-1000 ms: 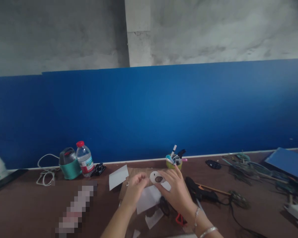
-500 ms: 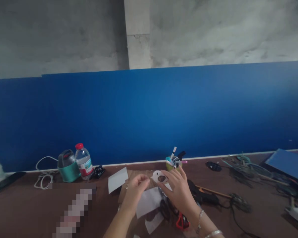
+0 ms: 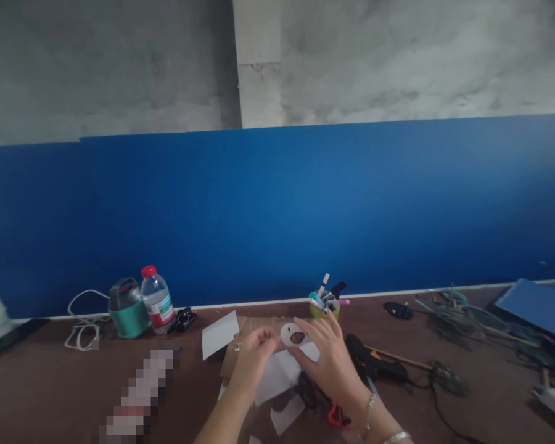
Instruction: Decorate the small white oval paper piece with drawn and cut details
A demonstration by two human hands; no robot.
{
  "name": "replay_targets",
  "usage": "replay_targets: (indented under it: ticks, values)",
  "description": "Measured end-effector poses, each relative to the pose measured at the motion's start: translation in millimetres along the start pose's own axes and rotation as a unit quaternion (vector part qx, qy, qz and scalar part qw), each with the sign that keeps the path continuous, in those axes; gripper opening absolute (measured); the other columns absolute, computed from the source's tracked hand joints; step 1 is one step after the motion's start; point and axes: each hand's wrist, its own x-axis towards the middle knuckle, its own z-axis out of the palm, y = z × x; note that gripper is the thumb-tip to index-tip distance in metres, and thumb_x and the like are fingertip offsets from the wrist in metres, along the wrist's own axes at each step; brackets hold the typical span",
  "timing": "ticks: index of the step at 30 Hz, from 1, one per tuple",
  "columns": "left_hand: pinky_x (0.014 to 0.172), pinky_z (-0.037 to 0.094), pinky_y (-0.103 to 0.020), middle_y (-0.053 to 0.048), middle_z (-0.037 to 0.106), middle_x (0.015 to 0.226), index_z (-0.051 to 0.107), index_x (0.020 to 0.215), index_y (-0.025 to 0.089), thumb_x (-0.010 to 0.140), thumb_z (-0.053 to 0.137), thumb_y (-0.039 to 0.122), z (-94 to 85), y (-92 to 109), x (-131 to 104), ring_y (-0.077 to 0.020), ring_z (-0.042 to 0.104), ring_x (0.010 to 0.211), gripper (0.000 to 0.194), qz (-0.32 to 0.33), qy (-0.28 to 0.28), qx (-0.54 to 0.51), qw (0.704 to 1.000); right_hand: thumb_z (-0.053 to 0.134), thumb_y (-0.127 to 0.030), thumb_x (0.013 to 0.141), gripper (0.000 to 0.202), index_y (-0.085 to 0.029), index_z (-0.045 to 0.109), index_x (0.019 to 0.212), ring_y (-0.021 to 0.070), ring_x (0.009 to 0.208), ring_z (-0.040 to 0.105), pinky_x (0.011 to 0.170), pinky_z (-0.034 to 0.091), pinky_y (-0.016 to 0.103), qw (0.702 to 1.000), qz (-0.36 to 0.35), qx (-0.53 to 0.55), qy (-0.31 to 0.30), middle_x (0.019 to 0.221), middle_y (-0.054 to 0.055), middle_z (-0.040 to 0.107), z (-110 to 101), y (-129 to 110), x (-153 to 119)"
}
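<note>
The small white cutout [image 3: 288,333], rounded and carrying a striped dark oval and a dark dot, is up between the 2 hands, above the brown sheet [image 3: 245,325]. The right hand [image 3: 326,354] has it gripped at the right side, thumb below and fingers above (2 bracelets circle that wrist). The left hand [image 3: 256,351] has its thumb and fingertips drawn together at the cutout's left edge; whether they pinch any of it, I cannot tell from this view. Below lie white paper [image 3: 275,377] and a torn scrap [image 3: 285,417], with a red-handled tool [image 3: 337,417] near the right forearm. Beyond the right hand stands the pen cup [image 3: 324,312]; farther left, a red-capped bottle [image 3: 158,308] stands beside the teal container [image 3: 130,320].
</note>
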Motion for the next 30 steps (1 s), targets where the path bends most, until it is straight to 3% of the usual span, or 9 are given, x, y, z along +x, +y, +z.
replay_targets:
  ticks: [8, 23, 30]
  values:
    - [0.048, 0.033, -0.022, 0.004, 0.049, 0.051, 0.051, 0.063, 0.019, 0.066, 0.056, 0.031, 3.0, -15, 7, -0.0122, 0.046, 0.048, 0.013, -0.037, -0.013, -0.057, 0.998, 0.061, -0.029, 0.079, 0.028, -0.023, 0.057, 0.106, 0.0222, 0.09, 0.061, 0.104, 0.024, 0.055, 0.999, -0.006, 0.018, 0.027, 0.095, 0.003, 0.068, -2, -3, 2]
    - [0.045, 0.031, -0.02, 0.006, 0.043, 0.049, 0.05, 0.059, 0.019, 0.066, 0.057, 0.025, 2.5, -13, 6, -0.01, 0.04, 0.047, 0.011, -0.024, 0.012, -0.048, 0.998, 0.061, -0.029, 0.078, 0.028, -0.024, 0.057, 0.105, 0.0218, 0.089, 0.061, 0.104, 0.026, 0.053, 0.999, -0.007, 0.007, 0.036, 0.095, 0.003, 0.067, 1, -3, 1]
    - [0.046, 0.027, -0.02, 0.007, 0.038, 0.048, 0.049, 0.055, 0.019, 0.067, 0.056, 0.024, 2.1, 2, -1, -0.01, 0.036, 0.047, 0.014, -0.011, 0.049, 0.016, 0.999, 0.059, -0.029, 0.079, 0.025, -0.023, 0.058, 0.103, 0.0216, 0.088, 0.062, 0.103, 0.026, 0.051, 0.999, 0.001, 0.002, 0.047, 0.091, 0.003, 0.068, 1, -3, 1]
